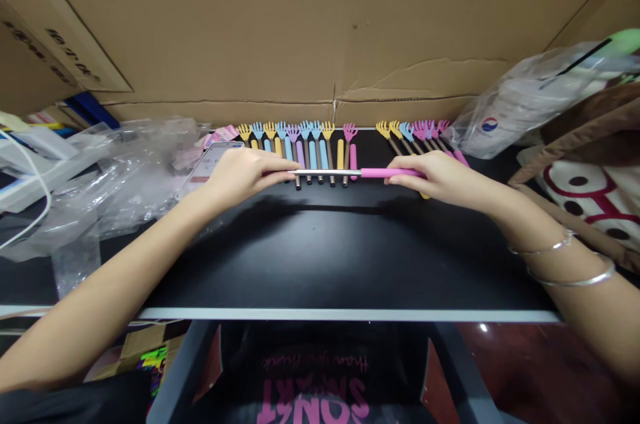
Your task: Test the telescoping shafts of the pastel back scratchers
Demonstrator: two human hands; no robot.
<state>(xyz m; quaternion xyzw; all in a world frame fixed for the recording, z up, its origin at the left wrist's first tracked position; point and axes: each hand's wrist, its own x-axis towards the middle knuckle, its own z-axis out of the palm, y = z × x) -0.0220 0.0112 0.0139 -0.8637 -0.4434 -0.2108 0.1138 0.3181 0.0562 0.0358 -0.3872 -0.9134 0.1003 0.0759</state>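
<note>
**A:** What do the fingers have?

**B:** Both pinch 1 telescopic back scratcher (345, 173). The left hand (245, 174) closes fingertips round the bare metal end of the rod; the right hand (440, 177) wraps fingers round the pink handle. The claw head is hidden, so which end carries it cannot be told.

**A:** Which way does it lie?

**B:** Its long axis runs left to right, level, parallel to the tabletop's (325, 257) far edge and just above the surface. It spans the gap between the hands, so neither is nearer; each holds 1 end.

**A:** And behind it?

**B:** A row of collapsed scratchers (300, 144), yellow, blue, purple and pink, stands square to the held rod along the far edge, heads towards the cardboard wall (320, 24). A looser bunch (415, 134) fans out near the right hand.

**A:** Farther out?

**B:** A phone (213, 161) and crumpled clear plastic (120, 171) at the left edge; a plastic bag (530, 97) at the far right corner. 2 bangles (565, 264) circle the right wrist.
</note>
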